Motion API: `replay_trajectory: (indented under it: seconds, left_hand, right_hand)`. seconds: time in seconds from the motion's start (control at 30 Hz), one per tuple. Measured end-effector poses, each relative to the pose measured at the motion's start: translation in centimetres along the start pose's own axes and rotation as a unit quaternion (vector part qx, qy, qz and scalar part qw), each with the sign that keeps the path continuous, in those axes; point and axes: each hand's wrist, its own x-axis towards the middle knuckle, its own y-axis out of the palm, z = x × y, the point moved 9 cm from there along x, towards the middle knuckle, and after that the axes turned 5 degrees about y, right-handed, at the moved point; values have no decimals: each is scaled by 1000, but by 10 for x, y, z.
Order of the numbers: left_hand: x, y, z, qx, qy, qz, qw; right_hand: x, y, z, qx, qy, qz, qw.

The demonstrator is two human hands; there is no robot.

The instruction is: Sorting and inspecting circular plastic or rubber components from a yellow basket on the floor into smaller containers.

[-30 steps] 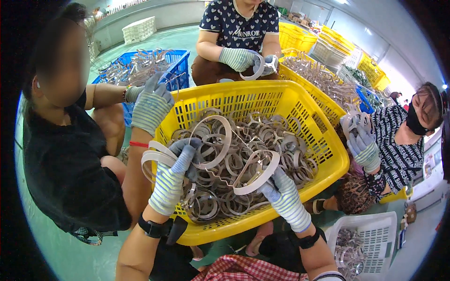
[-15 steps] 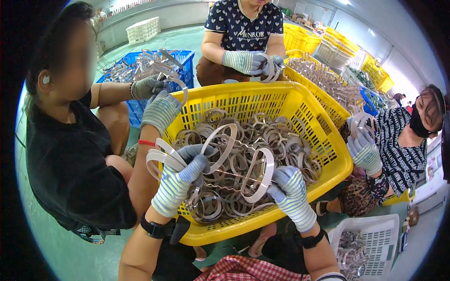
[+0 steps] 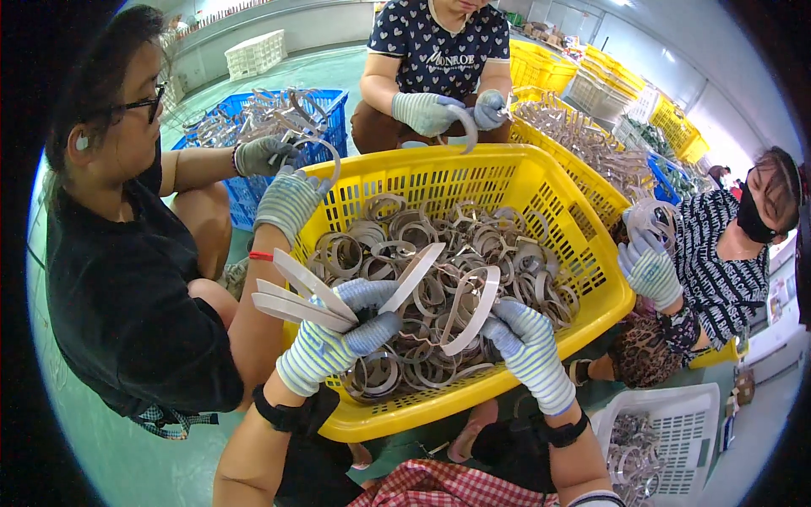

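Both of my hands wear striped knit gloves and are above a yellow plastic crate [image 3: 405, 420] full of loose metal hoops [image 3: 418, 232]. My left hand [image 3: 338, 342] is closed on several flat metal bands [image 3: 297, 296], which fan out to the left, with one more band [image 3: 416, 277] rising at its fingertips. Between thumb and fingers, my right hand [image 3: 532, 359] pinches the edge of a metal hoop [image 3: 484, 308]. A thin wavy strip [image 3: 441, 329] shows between the two hands; where it attaches is unclear.
On my left a person in black [image 3: 135, 279] holds a hoop over the crate's rim. Another person [image 3: 439, 51] works across from me, and a masked person [image 3: 710, 245] sits right. Around stand a blue crate [image 3: 338, 118], another yellow crate [image 3: 583, 182] and a white crate [image 3: 701, 439].
My left hand has turned, so its bands now show more edge-on and lower. The right hand's hoop has stayed nearly in place. Across from me, the other person's hands have drawn apart.
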Motion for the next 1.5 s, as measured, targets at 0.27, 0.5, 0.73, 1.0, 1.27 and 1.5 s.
replay_trajectory:
  seconds: [0.27, 0.5, 0.73, 1.0, 1.27, 1.5]
  left_hand:
    - [3, -5, 9, 86, 52, 13, 995]
    - [-4, 32, -2, -22, 2, 82, 996]
    - [4, -6, 15, -80, 12, -97, 992]
    - [6, 4, 17, -35, 93, -48, 994]
    - [2, 19, 1, 195, 162, -25, 967]
    - [-4, 22, 1, 231, 169, -29, 958]
  right_hand:
    - [-5, -17, -10, 102, 109, -26, 988]
    - [-8, -16, -18, 76, 69, -114, 988]
    - [-15, 13, -43, 380, 258, 30, 888]
    - [-28, 46, -12, 482, 299, 168, 806]
    - [-29, 66, -18, 598, 347, 162, 704]
    - [-12, 34, -12, 247, 159, 16, 956]
